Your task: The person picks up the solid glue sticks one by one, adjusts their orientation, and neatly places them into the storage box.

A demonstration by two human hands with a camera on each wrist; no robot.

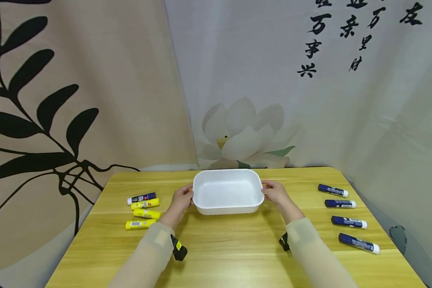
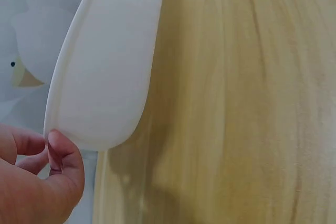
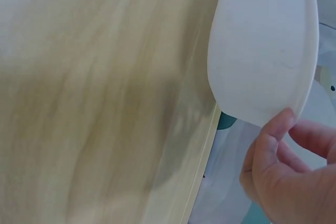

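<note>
A white rectangular plastic tub (image 1: 228,191) with rounded corners is at the far middle of the wooden table, its open top showing. My left hand (image 1: 181,202) pinches the rim at its left end; my right hand (image 1: 276,195) pinches the rim at the right end. In the left wrist view, thumb and fingers of the left hand (image 2: 42,177) meet at the tub's edge (image 2: 105,66). The right wrist view shows the right hand (image 3: 289,166) gripping the opposite end likewise. Shadows fall on the table beside the tub, which looks slightly raised.
Left on the table (image 1: 223,256) lie yellow tubes (image 1: 145,204) and one navy tube (image 1: 141,198) with a white end. Several navy tubes (image 1: 347,221) with white caps lie in a spaced column at the right. A printed cloth (image 1: 129,80) hangs behind the far edge.
</note>
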